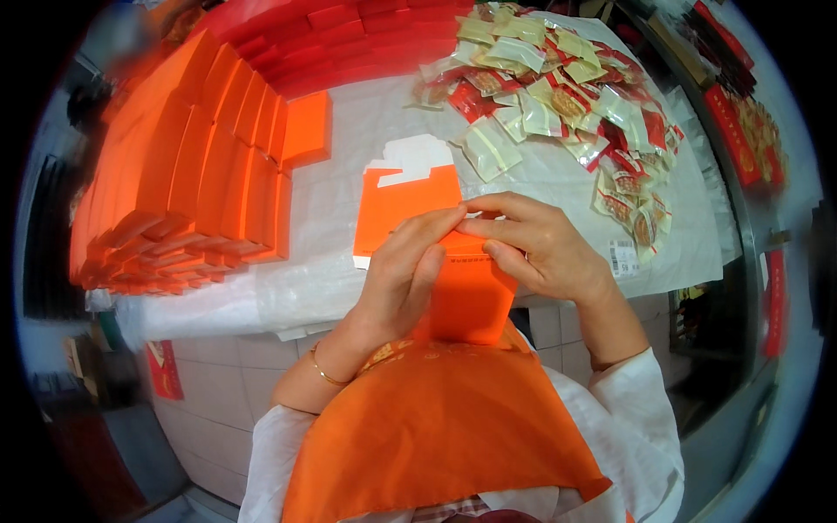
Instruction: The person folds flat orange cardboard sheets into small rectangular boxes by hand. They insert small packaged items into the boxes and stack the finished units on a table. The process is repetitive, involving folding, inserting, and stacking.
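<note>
An orange cardboard box [473, 301] stands upright against my apron at the near edge of the table, its top between my hands. My left hand [403, 270] lies along the box's left side, fingers stretched to the top edge. From the right, my right hand [542, 242] pinches that top edge, thumb in front and fingers behind. The two hands' fingertips meet there and partly hide the flap. Just beyond lies a flat, unfolded orange carton [392, 207] with white inner flaps, partly covered by my left hand.
Stacked orange boxes [187, 166] rise at the left of the white-covered table [349, 113]. Behind are rows of red boxes [357, 39]. A heap of small clear-and-red food packets [558, 96] spreads over the far right. Tiled floor [214, 375] shows below the table's edge.
</note>
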The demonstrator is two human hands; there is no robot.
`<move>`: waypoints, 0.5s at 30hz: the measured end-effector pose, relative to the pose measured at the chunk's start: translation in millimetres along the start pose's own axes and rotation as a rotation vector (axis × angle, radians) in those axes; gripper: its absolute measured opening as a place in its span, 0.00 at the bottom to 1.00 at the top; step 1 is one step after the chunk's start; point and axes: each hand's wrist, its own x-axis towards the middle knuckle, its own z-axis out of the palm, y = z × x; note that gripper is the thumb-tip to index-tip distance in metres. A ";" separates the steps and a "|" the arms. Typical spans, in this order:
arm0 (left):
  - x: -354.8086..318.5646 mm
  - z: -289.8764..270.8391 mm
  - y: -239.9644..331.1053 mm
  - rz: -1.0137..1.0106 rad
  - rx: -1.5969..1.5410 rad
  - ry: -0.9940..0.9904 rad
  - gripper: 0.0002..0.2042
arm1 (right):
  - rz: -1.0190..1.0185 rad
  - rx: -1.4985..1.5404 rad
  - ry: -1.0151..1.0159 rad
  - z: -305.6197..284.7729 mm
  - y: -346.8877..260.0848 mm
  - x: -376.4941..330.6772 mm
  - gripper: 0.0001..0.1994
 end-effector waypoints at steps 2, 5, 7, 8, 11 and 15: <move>-0.7 1.6 0.9 -0.018 -0.012 0.014 0.23 | -0.002 0.016 -0.018 -0.2 0.2 -2.1 0.16; 0.7 6.2 2.0 -0.020 -0.018 0.031 0.24 | -0.015 0.054 -0.021 2.6 5.8 -7.9 0.18; -0.7 9.0 1.1 0.021 -0.028 0.024 0.25 | -0.022 0.078 -0.017 5.7 8.2 -12.3 0.19; -1.6 9.4 1.8 0.003 -0.023 0.017 0.25 | -0.023 0.089 -0.018 6.8 7.9 -14.3 0.19; -4.3 9.7 1.8 -0.037 -0.007 -0.020 0.25 | 0.007 0.096 -0.078 8.4 5.0 -21.2 0.20; -5.1 21.1 -5.1 -0.092 -0.006 0.050 0.24 | 0.124 -0.013 -0.130 3.0 2.2 -26.7 0.20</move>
